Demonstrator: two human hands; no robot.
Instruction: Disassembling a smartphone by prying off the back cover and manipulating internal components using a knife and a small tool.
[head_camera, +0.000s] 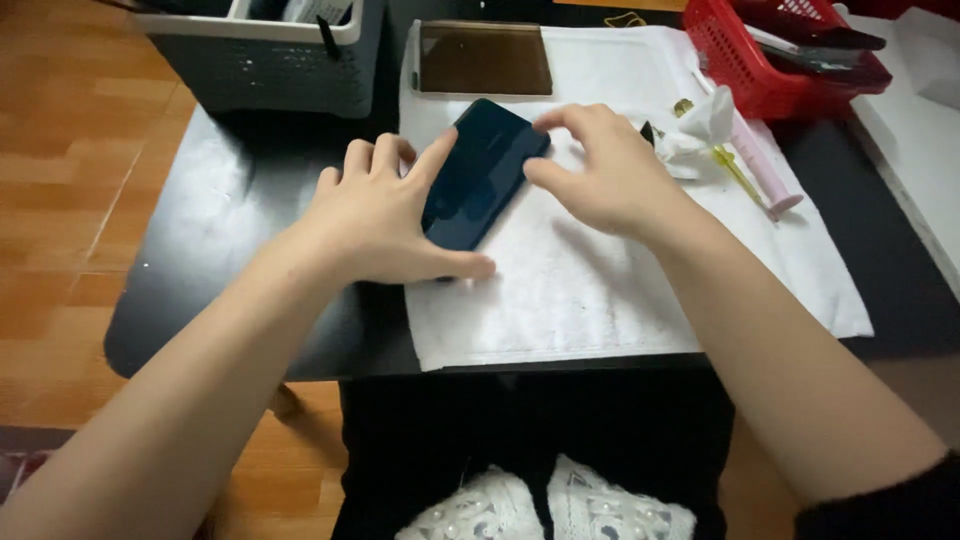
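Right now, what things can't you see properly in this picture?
Head view, the only one:
- Phone: its left edge is covered by the left hand, its top corner by the right hand.
- Red basket: cut off by the top edge.
- Grey bin: top cut off, contents hidden.
- Small yellow tool: partly under a crumpled white wipe, too small to identify.

1. The dark blue phone (483, 175) looks like smooth, glossy glass, throwing soft reflections;
2. the white towel (620, 280) beneath it is matt, nubbly cloth;
3. the black table (230, 210) has a smooth, faintly sheened top;
4. the red basket (745, 75) is shiny latticed plastic;
5. the floor (60, 150) is varnished wood.
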